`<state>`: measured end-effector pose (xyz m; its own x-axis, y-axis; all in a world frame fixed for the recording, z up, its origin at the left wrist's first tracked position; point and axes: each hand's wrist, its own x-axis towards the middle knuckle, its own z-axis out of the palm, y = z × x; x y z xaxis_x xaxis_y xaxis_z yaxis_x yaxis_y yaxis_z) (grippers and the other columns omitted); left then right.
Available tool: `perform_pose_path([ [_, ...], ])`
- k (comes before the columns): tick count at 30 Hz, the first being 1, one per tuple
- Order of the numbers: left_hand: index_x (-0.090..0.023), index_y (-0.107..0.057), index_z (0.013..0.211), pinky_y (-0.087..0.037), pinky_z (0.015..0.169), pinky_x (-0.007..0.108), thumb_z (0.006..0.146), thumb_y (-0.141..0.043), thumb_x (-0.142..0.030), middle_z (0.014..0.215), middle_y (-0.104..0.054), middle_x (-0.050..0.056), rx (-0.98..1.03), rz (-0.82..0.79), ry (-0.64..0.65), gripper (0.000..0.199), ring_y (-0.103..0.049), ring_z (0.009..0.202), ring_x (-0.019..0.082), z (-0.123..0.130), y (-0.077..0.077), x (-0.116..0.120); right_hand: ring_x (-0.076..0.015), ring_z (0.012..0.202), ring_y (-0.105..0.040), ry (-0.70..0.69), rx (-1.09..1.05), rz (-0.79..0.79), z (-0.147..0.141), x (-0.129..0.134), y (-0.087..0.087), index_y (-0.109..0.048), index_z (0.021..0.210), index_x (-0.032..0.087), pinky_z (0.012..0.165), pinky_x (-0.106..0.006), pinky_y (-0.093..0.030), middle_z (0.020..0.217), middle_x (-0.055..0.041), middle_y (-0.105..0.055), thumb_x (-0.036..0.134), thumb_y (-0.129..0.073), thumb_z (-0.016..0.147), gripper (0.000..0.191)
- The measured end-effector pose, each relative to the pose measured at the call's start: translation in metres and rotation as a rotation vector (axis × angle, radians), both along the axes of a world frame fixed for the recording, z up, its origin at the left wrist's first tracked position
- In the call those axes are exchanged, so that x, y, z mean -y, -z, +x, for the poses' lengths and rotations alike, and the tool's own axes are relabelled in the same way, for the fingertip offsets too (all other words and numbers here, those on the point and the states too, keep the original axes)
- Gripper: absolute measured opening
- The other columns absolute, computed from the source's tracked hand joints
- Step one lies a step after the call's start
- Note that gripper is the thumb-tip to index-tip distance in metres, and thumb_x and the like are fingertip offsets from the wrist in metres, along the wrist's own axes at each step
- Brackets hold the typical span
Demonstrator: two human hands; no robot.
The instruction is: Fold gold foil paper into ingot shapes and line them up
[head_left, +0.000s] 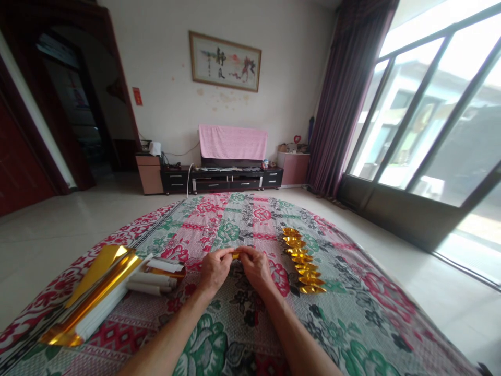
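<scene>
Across the room, a pale, stained wall [156,62] meets glossy floor tiles [97,219], with a wide metal-framed window [410,130] and a pleated purple curtain [336,104] on the right. A woven cloth [332,324], patterned with red, green and black flowers, spreads to a curved edge. Beyond it stands a low black cabinet [230,184]; above hangs a framed picture [225,61], and a soft pink towel [235,142] drapes something dark.

On the cloth at left lie smooth, shiny gold sheets [113,277], long and partly curled, beside matte white rolls [151,284]. The left hand [216,269] and right hand [256,269] meet near the middle, fingers closed, pinching a gold piece [235,255] between them. It is small, bright and mostly hidden by the fingertips. Right of the hands, gold shapes [299,251], crinkled and boat-like with pointed ends, form a tight slanting row.
</scene>
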<state>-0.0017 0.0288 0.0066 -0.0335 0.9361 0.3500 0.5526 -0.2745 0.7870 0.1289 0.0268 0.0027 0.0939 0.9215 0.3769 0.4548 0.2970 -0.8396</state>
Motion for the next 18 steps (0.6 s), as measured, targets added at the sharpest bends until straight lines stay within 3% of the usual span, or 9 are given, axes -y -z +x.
perform_pose_path([
  [18,-0.02,-0.069,0.097,-0.049,0.087,0.028,0.078,-0.042,-0.023,0.097,-0.071,0.003,-0.018,-0.017,-0.01,0.033,-0.065,0.092,0.017,-0.0011,0.0015,-0.001,-0.0146,0.065,-0.062,-0.079,0.027,0.053,0.0035,0.0021,0.0001,-0.07,0.094,0.023,0.061,-0.022,-0.045,0.075,-0.0007,-0.07,0.031,-0.042,0.082,0.032],
])
